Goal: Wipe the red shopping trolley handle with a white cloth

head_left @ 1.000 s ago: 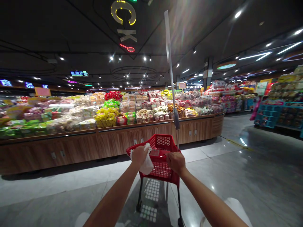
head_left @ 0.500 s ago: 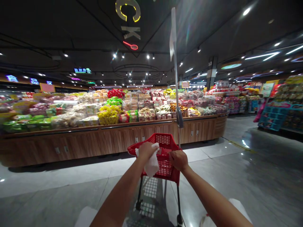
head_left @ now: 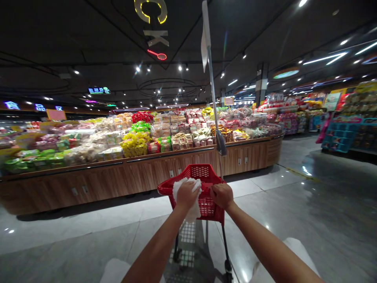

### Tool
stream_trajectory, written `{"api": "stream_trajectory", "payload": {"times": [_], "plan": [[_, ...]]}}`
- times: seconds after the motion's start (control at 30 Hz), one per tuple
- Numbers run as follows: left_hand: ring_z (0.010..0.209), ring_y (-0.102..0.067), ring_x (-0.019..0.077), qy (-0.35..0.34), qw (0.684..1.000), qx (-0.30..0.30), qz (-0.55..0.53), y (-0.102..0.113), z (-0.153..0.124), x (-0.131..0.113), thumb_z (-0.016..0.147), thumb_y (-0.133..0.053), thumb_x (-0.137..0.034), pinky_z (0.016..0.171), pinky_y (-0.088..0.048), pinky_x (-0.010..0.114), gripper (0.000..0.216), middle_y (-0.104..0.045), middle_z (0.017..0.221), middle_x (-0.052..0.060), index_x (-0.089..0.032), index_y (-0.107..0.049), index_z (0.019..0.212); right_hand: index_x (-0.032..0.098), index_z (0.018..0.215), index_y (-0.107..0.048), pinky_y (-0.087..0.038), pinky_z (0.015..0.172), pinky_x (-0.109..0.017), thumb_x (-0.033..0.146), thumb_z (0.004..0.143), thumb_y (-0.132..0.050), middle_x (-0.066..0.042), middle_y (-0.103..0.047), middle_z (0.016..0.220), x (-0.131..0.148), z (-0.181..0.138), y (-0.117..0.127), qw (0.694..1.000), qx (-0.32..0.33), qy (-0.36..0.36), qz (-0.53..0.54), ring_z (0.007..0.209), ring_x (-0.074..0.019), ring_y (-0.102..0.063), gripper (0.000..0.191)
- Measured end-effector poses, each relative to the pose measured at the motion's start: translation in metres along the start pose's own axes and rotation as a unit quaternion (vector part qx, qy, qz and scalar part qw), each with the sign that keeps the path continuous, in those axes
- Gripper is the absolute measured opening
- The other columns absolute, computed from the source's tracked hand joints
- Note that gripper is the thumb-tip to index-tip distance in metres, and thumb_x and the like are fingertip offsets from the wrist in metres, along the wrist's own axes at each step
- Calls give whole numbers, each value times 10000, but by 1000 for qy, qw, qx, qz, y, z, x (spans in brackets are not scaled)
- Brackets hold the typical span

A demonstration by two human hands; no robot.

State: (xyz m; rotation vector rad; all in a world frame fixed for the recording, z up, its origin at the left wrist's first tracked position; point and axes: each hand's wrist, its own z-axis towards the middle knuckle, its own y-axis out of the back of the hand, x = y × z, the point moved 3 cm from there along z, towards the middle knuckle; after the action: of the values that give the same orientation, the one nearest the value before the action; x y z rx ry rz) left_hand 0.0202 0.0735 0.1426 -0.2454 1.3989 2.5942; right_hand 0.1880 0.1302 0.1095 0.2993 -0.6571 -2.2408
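Observation:
A small red shopping cart [head_left: 196,175] stands on the grey floor just ahead of me. My left hand [head_left: 186,195] presses a white cloth [head_left: 192,210] against the near rim of the cart, fingers curled round the cloth. My right hand [head_left: 222,195] is closed on the cart's rim at its near right corner. A tall thin pole [head_left: 212,92] with a white flag rises from the cart's right side.
A long wooden display counter [head_left: 141,175] heaped with packaged snacks runs across behind the cart. More shelves and blue crates [head_left: 338,141] stand at the right. Glossy tiled floor [head_left: 309,212] spreads out to the right and left.
My left hand with the cloth has slid right along the cart's rim, closer to my right hand. The view has shifted slightly; the right hand keeps its grip.

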Motion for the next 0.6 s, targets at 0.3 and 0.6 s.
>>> {"api": "stream_trajectory", "payload": {"times": [0.3,0.6], "plan": [[931,-657,235,141,980,119,81,15,49,26,863,-497,-484,732,-426,276,404,-722,983,117,-162,-733,923,184,553,-589,-243,584,-265,187,807,-490,0,-633,547,-5,2,-5,1000,-6,20,11,507,-98,-504,273],[1009,-621,208,95,990,-98,31,9,-5,32,926,-436,-412,906,-437,320,339,-708,1052,64,-202,-695,990,184,573,-598,-271,603,-258,184,796,-504,-6,-637,566,-5,4,-11,1000,-13,15,12,539,-109,-526,242]]}}
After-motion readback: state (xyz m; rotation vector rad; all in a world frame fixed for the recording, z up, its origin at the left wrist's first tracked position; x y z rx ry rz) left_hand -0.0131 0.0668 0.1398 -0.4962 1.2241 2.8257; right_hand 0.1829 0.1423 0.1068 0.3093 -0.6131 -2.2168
